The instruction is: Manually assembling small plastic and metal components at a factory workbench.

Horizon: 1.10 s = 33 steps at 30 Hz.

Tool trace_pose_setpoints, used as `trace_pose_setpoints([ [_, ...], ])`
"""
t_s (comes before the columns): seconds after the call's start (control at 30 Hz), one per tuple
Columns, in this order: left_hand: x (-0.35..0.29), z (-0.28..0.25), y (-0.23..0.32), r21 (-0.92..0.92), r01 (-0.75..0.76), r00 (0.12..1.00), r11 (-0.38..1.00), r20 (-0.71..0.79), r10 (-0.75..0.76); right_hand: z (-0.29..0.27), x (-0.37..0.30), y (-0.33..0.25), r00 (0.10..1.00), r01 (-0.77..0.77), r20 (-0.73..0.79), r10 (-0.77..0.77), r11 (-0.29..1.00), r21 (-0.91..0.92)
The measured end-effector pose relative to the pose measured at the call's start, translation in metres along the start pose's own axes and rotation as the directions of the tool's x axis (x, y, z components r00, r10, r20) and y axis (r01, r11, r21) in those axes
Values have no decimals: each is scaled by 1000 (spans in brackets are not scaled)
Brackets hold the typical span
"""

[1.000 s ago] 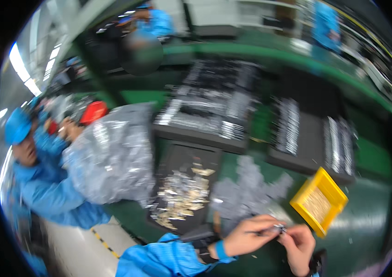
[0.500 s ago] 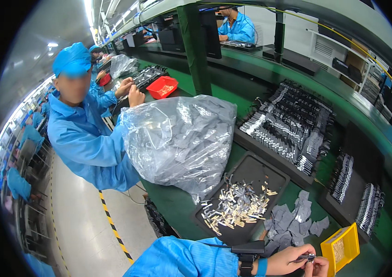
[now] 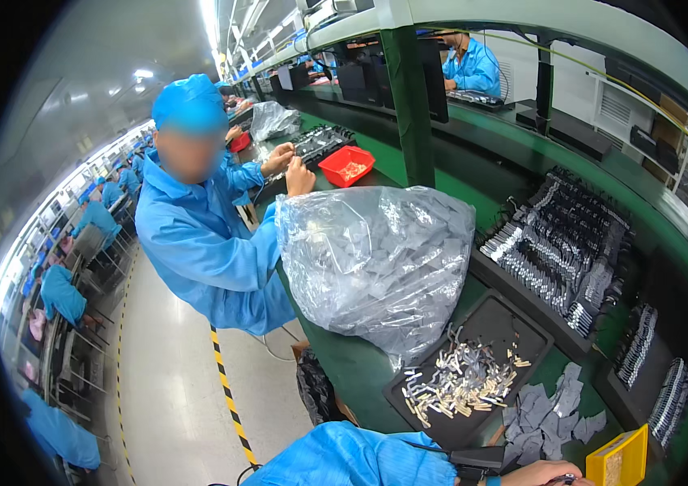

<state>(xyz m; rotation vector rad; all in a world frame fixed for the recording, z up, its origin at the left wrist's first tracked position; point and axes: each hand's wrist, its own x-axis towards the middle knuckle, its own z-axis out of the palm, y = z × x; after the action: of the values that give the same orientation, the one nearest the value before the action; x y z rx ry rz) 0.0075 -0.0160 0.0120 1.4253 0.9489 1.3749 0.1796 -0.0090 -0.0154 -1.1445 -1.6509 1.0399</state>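
My left hand (image 3: 542,472) is at the lower edge, partly cut off, its fingers closed on a small dark part (image 3: 562,479) with a silvery piece. Too little of that part shows to name it. Beyond the frame's lower edge, my right hand is hidden. Right beside the left hand stands a yellow bin (image 3: 617,458) holding small tan pieces. Grey cut fabric-like pieces (image 3: 540,417) lie in a loose pile behind my wrist. A black tray (image 3: 514,320) farther back carries a heap of small gold-and-white pieces with dark leads (image 3: 465,385).
A large clear bag (image 3: 376,267) of grey pieces sits on the green bench. Black trays hold rows of black-and-silver parts (image 3: 558,251), with more rows (image 3: 668,401) at right. A co-worker (image 3: 206,211) works at left near a red bin (image 3: 346,166). A green post (image 3: 410,105) rises behind the bag.
The view has swung, so the bench appears farther right and lower. My left hand now sits at the lower edge, and my right hand has dropped out of sight.
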Motion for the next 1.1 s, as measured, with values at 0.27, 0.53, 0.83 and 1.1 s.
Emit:
trace_pose_setpoints([
  [0.27,2,2,-2,-6,10,1000,1000,6,-9,2,7,-6,991,129,27,-128,992,-17],
  [0.53,2,2,-1,30,-49,998,998,-23,50,-3,7,-4,997,48,61,-48,999,7],
  [0.83,-6,-14,37,102,-96,994,990,-43,101,-5,0,5,999,-23,26,22,999,27],
  [1.1,-2,-10,31,89,-67,997,994,-18,69,-7,3,14,1000,0,15,0,1000,-2],
])
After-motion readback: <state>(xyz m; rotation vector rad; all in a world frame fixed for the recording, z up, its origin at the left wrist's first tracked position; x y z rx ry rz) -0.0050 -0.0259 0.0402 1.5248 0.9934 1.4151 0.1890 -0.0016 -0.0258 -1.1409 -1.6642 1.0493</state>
